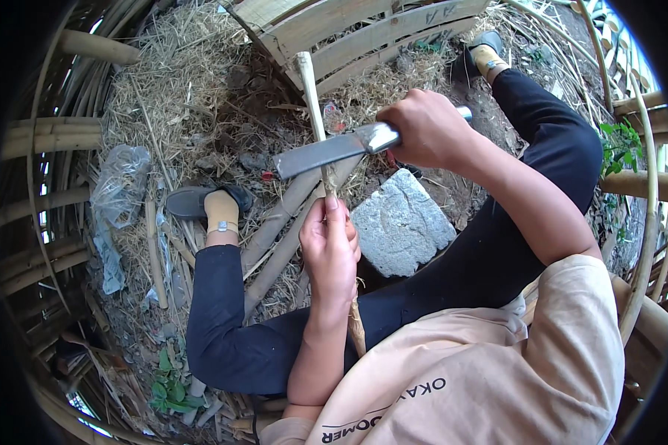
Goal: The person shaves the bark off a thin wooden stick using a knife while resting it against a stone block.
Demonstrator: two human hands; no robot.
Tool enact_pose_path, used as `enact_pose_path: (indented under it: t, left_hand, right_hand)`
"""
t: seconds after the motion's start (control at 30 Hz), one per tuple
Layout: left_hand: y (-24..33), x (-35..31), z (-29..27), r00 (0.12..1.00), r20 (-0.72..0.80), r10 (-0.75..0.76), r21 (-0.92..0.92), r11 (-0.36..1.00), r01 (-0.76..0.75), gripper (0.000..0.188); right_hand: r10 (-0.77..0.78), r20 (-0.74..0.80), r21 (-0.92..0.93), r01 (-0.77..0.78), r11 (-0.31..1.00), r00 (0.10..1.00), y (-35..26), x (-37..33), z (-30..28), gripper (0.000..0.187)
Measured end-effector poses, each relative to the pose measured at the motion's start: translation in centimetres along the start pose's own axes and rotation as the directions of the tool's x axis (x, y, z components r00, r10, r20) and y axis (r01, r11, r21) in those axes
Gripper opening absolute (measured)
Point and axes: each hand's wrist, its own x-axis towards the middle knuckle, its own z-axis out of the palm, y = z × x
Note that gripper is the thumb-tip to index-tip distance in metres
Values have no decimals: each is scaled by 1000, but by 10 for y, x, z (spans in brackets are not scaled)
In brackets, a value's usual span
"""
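Two hands in the head view: left hand [332, 241] curls around a pale stick [314, 104], near-vertical at frame centre; right hand [428, 131] clenches a broad-bladed knife [315, 155], set across the stick. I'd keep the angle shallow, strokes toward upper frame (left hand sits just below the steel).

The beige shirt [490, 363] bears two groups of dark printed capital letters [421, 390] on its front, upside down in this view, the second set below and to the left of the first, with a thin dark line between them and folds bending part of the print. On a slat of the pale wooden crate [334, 26], large dark marks [425, 15] look like letters, but are too indistinct to read surely.
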Motion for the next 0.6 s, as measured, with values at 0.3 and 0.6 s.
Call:
enact_pose_path:
  t: [0.3,0.6]
  left_hand:
    - [-12,-8,13,990,-88,106,253,964,-81,29]
    - [5,-10,18,994,47,-95,-41,994,97,37]
  right_hand:
    - [163,-106,-38,-168,985,981,28,14,7,14]
    - [99,-260,18,-98,995,961,64,14,-5,22]
